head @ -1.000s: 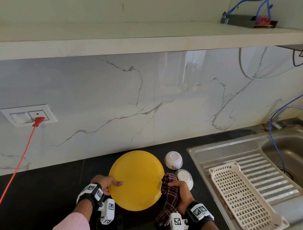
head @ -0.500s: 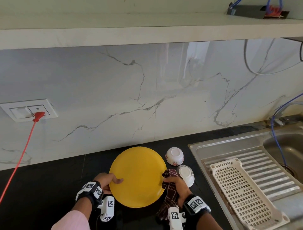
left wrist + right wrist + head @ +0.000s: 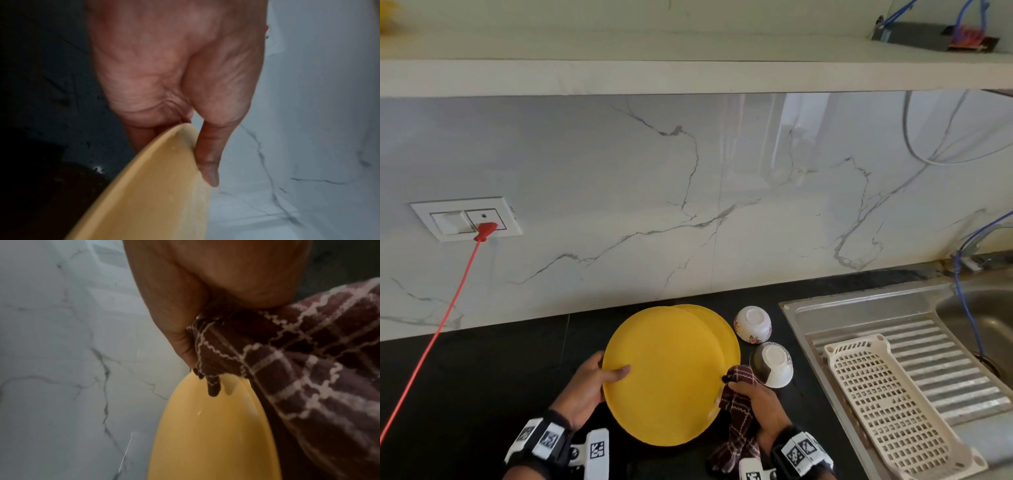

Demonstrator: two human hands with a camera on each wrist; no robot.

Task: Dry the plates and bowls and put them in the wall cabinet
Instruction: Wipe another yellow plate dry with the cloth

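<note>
A yellow plate is lifted above the black counter; my left hand grips its left rim, thumb on top. Under it a second yellow plate shows at the upper right, lying on the counter. My right hand holds a dark red checked cloth against the lifted plate's right rim. Two white flowered bowls stand upside down to the right, one behind the other.
A steel sink with a white plastic rack on its drainboard lies to the right. A long shelf runs overhead. A red cord hangs from the wall socket at left.
The top plate has come up off the stack and shifted left, so the second plate now shows beneath. Both hands rose with it. The view tilted down a little.
</note>
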